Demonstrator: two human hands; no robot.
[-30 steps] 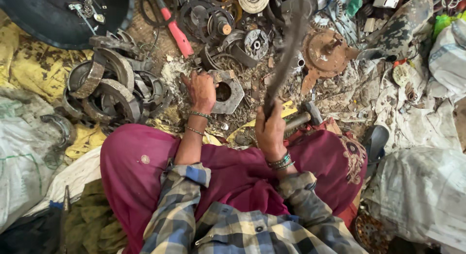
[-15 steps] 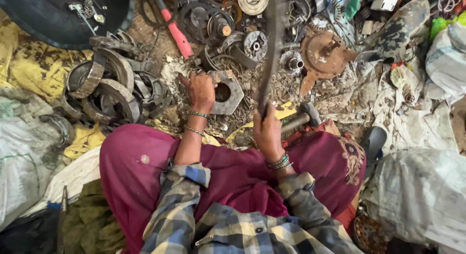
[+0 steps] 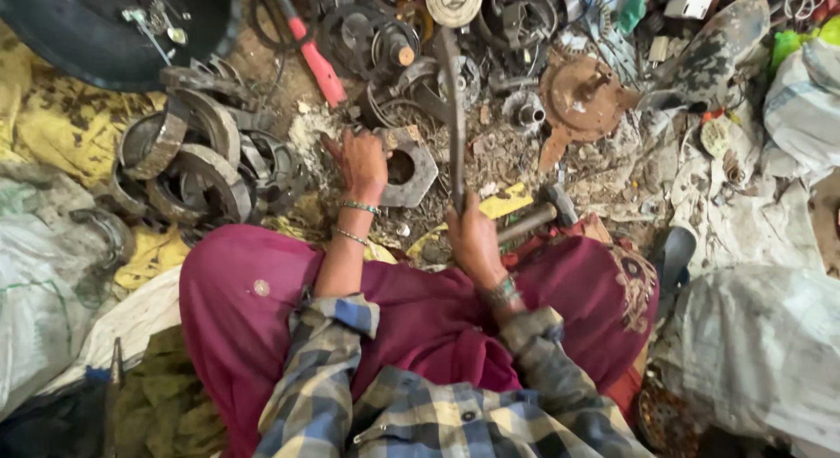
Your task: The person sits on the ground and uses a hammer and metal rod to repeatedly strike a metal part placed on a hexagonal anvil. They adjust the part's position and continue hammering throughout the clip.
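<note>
- Right hand (image 3: 473, 239): fingers wrapped round the lower end of a long metal bar (image 3: 453, 117); the gripped end is hidden inside the fist. The bar is motion-blurred along its length, so its section and surface cannot be told.
- Left hand (image 3: 360, 163): its fingertips cover part of the hexagonal metal block (image 3: 411, 167).
- Hammer (image 3: 535, 215): handle end hidden behind the right hand.
- Black tyre (image 3: 105, 29): cut off by the top edge.
- White sacks (image 3: 761, 353): cut off by the right edge.
- Scrap heap (image 3: 525, 38) along the top edge: small parts overlap, too tangled to tell apart.
- Legs: hidden under maroon cloth (image 3: 420, 309).
</note>
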